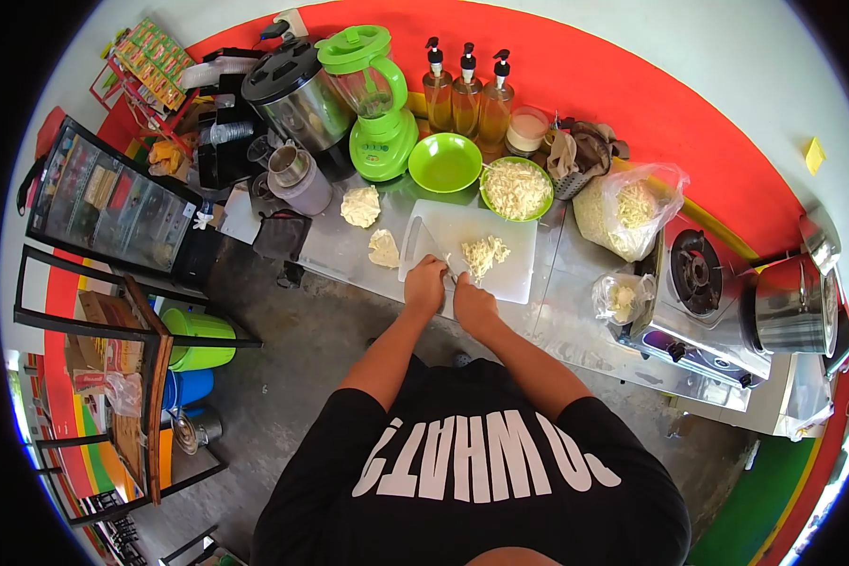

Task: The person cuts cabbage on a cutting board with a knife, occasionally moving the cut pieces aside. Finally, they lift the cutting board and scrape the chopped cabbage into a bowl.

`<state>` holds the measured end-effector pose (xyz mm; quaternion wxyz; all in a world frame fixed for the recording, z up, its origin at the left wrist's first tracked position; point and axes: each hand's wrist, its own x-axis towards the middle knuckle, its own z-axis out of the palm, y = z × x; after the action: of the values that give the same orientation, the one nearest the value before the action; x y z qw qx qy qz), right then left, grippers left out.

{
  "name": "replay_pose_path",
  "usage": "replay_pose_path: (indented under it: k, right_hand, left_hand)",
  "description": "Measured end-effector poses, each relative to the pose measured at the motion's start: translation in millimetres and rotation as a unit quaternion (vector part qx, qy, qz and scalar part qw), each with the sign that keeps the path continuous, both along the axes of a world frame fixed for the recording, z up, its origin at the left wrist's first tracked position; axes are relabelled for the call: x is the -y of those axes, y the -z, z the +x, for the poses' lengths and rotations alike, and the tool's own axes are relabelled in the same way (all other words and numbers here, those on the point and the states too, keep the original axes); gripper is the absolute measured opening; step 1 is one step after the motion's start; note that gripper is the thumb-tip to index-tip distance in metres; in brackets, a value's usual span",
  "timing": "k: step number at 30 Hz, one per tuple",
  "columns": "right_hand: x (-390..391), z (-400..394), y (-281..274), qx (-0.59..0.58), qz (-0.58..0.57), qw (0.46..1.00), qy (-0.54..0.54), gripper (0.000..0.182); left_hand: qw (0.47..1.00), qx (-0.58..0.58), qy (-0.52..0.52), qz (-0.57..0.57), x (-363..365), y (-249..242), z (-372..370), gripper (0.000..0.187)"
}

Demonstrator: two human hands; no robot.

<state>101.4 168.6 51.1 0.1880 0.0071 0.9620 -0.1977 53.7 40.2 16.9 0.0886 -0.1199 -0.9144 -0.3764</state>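
A white cutting board (519,259) lies on the metal counter in front of me. My left hand (426,285) is closed at the board's front edge, by the knife (434,242), whose blade points away over the board. Close beside it, my right hand (474,305) has its fingers pressed together near the knife's lower end. Which hand grips the handle is hard to make out. Pale shredded pieces (485,257) are heaped just beyond my right hand. Left of the board are a flat pale slice (384,248) and a pale lump (359,207).
Behind the board stand a green bowl (445,162), a bowl of shreds (516,189), a green blender (383,141) and pump bottles (467,94). A bag of shreds (629,208), a small bag (623,298) and a gas stove (696,274) are right.
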Motion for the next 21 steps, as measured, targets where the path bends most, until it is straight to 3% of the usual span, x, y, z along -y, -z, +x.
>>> replay_pose_path:
  k: [5,21]
  right_hand:
    - [2.7,3.0,-18.7,0.013,-0.001,1.0,-0.008,0.02]
    - [3.7,2.5,3.1,0.024,-0.033,0.999,0.036,0.024]
  left_hand:
    - [0.997,0.031,0.006,-0.064,0.0,-9.8,-2.8,0.004]
    - [0.998,0.037,-0.004,-0.06,-0.1,-8.9,-2.5,0.005]
